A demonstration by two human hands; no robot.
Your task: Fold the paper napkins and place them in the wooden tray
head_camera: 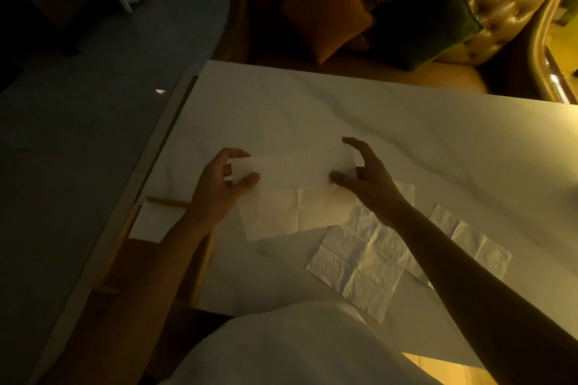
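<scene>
A white paper napkin is lifted over the marble table, its far half bent toward me. My left hand pinches its left end between thumb and fingers. My right hand pinches its right end with the thumb, the index finger arched above. Two unfolded napkins lie flat below: one near my right forearm, another partly hidden behind that arm. The wooden tray sits at the table's left edge under my left forearm, with a folded napkin inside.
Past the table's far edge stands a tufted sofa with an orange cushion and a dark green cushion. Grey floor lies to the left of the table. My white garment fills the bottom of the view.
</scene>
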